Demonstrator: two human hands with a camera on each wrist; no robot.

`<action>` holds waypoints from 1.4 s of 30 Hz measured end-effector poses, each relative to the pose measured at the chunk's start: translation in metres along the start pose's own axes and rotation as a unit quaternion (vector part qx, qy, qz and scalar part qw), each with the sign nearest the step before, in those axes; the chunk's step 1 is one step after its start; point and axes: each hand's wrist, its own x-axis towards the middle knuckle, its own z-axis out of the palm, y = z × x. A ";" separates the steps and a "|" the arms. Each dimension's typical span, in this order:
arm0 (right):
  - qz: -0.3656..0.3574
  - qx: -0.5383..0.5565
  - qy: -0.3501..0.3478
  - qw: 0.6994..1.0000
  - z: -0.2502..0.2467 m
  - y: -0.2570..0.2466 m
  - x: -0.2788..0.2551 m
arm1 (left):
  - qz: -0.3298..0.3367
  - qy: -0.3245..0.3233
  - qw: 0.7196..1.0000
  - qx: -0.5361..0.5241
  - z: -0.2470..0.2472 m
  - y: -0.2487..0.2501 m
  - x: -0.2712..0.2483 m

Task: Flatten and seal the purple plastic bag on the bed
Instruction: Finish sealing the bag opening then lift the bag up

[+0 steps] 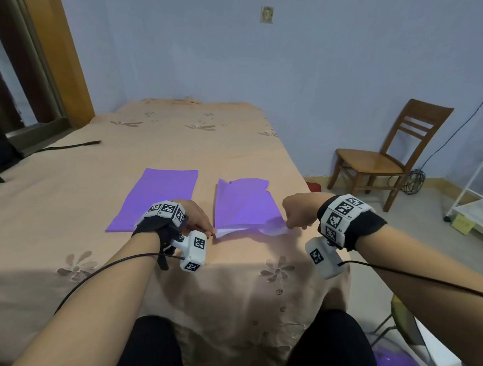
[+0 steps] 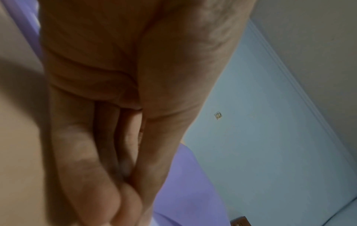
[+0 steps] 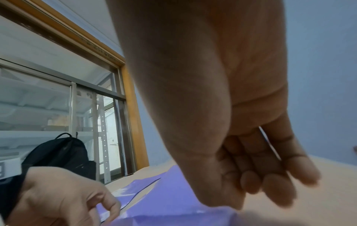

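Two purple plastic bags lie on the beige bed. The left one lies flat and untouched. The right purple bag is creased, its near edge showing a whitish open flap. My left hand pinches that edge's left corner. My right hand pinches its right corner, fingers curled. In the right wrist view the bag lies under my right hand, and my left hand holds its edge. The left wrist view shows my fingers pressed together over the bag.
A black strap lies on the bed's far left, and a black backpack sits by the window. A wooden chair and a white rack stand on the floor to the right, past the bed's edge.
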 end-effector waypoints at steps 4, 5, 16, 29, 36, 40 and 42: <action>0.051 -0.026 -0.008 0.998 -0.003 0.013 -0.001 | 0.003 -0.016 1.000 0.013 -0.002 -0.001 0.002; 0.065 -0.035 -0.004 0.997 -0.004 0.017 -0.002 | 0.005 -0.019 1.000 0.018 -0.002 -0.001 0.004; 0.167 0.022 0.078 0.983 -0.014 0.057 0.010 | -0.012 -0.011 1.000 0.013 -0.004 -0.003 0.007; 0.207 0.121 0.312 0.920 -0.019 0.084 0.014 | 0.001 -0.019 1.000 -0.002 -0.003 -0.005 0.007; 0.226 0.112 0.377 0.891 -0.020 0.102 0.016 | -0.009 -0.019 1.000 -0.003 -0.001 -0.002 -0.002; 0.236 0.081 0.417 0.874 -0.020 0.102 0.015 | -0.008 -0.010 1.000 -0.006 0.000 -0.001 -0.001; 0.238 0.065 0.432 0.868 -0.018 0.104 0.016 | -0.005 -0.012 1.000 -0.004 0.002 -0.002 -0.001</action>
